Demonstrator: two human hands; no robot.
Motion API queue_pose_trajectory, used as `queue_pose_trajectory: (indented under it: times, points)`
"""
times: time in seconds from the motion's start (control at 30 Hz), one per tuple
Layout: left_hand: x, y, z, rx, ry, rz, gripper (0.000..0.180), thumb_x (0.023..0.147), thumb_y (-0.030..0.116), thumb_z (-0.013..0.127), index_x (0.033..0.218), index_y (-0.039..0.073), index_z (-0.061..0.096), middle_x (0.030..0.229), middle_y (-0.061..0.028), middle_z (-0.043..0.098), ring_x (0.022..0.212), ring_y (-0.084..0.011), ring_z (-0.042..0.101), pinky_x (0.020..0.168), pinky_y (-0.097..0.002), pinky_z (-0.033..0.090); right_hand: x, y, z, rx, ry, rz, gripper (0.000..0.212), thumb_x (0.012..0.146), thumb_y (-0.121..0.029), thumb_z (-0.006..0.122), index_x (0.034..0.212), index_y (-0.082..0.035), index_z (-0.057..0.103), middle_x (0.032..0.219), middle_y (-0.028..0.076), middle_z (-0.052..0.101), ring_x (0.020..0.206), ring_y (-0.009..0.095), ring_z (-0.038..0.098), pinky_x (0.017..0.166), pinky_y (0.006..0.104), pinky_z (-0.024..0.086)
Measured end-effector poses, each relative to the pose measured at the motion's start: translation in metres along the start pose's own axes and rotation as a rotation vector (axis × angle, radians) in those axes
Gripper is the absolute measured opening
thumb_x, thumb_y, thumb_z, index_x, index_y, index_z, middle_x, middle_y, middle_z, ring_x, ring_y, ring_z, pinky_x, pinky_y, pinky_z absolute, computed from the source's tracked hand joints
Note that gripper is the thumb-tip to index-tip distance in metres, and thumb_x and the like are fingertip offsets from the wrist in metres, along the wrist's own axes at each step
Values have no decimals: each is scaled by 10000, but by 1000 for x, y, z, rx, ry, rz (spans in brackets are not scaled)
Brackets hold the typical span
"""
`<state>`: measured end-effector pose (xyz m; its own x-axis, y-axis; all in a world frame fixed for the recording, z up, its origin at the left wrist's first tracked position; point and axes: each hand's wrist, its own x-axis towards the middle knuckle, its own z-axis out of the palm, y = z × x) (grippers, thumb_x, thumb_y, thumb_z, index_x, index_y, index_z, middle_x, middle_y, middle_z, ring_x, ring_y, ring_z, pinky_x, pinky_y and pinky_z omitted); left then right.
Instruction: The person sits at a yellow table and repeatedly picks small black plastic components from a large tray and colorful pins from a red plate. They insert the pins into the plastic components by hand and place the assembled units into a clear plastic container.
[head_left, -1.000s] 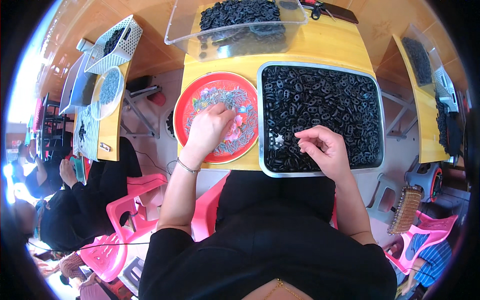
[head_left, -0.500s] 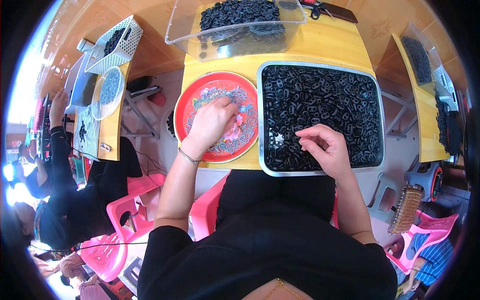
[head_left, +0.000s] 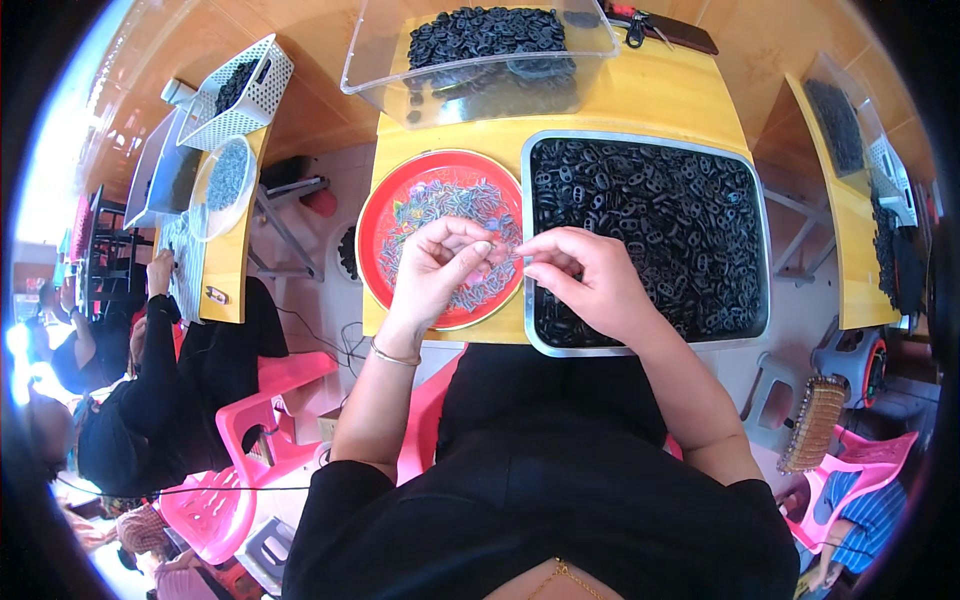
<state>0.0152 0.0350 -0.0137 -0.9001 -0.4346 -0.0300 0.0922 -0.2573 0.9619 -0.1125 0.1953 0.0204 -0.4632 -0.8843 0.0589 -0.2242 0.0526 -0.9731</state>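
Observation:
My left hand (head_left: 437, 272) is over the right part of a round red tray (head_left: 372, 240), thumb and fingers pinched together. The tray holds many small, thin grey pieces (head_left: 430, 203), spring-like in look. My right hand (head_left: 592, 280) reaches across the left edge of a metal-rimmed rectangular tray (head_left: 764, 300), its thumb and forefinger also pinched. That tray is full of small black oval pieces with two holes (head_left: 665, 215). My fingertips nearly meet between the two trays. Whatever they hold is too small to make out.
A clear plastic bin (head_left: 480, 105) of black pieces stands at the table's far side, with a cutter-like tool (head_left: 635, 32) to its right. At left, a person in black (head_left: 150, 420) works at another table with a white basket (head_left: 238, 100) and a bowl (head_left: 222, 188) of small pieces.
My left hand has drawn back from the pieces in the red tray, toward me. My right hand has moved left from over the black pieces, and the fingertips have come together.

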Motion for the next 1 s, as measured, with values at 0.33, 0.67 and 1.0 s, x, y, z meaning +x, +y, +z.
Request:
queue_pose_trajectory:
  times: [0.33, 0.67, 1.0]
  points:
    - [-9, -4, 5, 33, 38, 220, 106, 805, -25, 614, 904, 12, 608, 906, -35, 543, 801, -68, 534, 673, -191, 442, 22, 4, 18, 60, -72, 82, 140, 812, -127, 621, 875, -1, 625, 681, 74, 627, 601, 102, 589, 560, 242, 454]
    - [-16, -1, -1, 506, 109, 256, 62, 814, -23, 590, 873, -23, 573, 902, -61, 529, 782, -98, 552, 694, -221, 470, 23, -1, 22, 46, -22, -32, 99, 789, -71, 638, 855, -3, 606, 748, 77, 626, 635, 114, 611, 570, 247, 472]
    - [-19, -5, 10, 293, 100, 236, 46, 867, 60, 549, 853, 27, 520, 733, -9, 521, 619, -64, 452, 557, -208, 383, 22, -1, 18, -59, -45, -187, 85, 772, -46, 640, 850, -37, 606, 727, 47, 591, 635, 104, 593, 546, 233, 452]
